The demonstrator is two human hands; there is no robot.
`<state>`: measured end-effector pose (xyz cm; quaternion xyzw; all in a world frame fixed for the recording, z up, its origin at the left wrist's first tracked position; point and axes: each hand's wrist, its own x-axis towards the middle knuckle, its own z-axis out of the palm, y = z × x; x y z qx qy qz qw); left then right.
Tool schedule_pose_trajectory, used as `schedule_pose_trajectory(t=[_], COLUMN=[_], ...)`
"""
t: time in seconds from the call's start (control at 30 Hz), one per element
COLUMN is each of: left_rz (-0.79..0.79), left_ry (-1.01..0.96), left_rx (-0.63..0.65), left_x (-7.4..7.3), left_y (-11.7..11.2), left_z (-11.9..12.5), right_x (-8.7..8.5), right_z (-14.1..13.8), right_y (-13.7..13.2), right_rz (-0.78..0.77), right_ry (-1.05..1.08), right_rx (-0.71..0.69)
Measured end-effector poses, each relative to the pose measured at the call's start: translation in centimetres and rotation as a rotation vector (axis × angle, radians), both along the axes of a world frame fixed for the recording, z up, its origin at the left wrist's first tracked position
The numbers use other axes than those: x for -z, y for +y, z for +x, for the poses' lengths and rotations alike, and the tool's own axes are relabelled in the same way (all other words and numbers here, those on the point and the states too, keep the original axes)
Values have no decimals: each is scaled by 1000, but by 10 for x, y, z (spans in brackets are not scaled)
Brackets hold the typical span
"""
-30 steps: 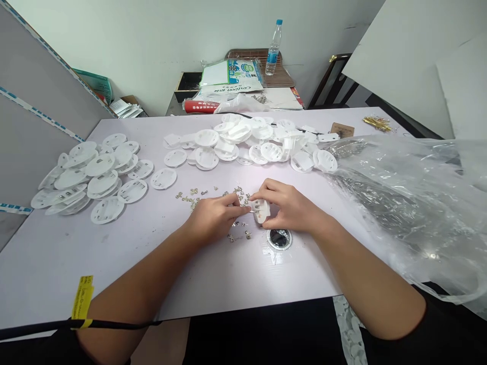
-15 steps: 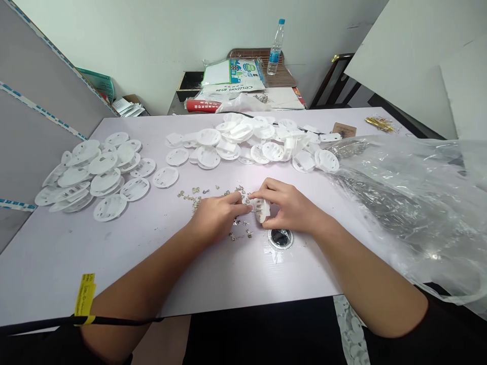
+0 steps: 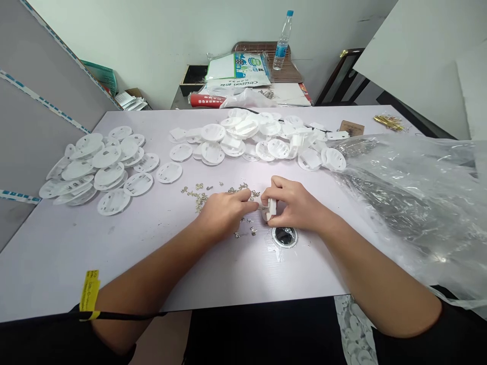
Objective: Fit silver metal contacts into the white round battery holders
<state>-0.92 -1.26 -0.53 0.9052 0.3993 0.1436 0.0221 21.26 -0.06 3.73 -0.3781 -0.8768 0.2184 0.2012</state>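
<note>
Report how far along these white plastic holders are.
Done: the pile of white discs at far left shows metal strips fitted. In hand: the right hand holds a white plastic piece while the left hand pinches a small metal clip to it. Left: the heap of white pieces and the loose metal clips.

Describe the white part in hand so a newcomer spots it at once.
On the white table, find the dark round ring near the middle. Just above it, the right hand pinches a small white plastic part. Unlike the white discs piled behind, it is the only one in a hand.
</note>
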Motion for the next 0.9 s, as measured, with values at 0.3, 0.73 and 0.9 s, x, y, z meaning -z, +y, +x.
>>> schedule_pose_trajectory(t=[0.3,0.73,0.9], left_rz=[4,-8,-372], left_ry=[24,-477,-919], left_rx=[10,-76,-16], left_x=[-4,-4,-10], left_y=[-1,2,5], left_z=[7,-11,-6], right_x=[2,-2,1], right_z=[0,5,-15], right_y=[2,7,1], right_rz=[-29,-94,-614], right_ry=[37,241,646], right_rx=[12,196,262])
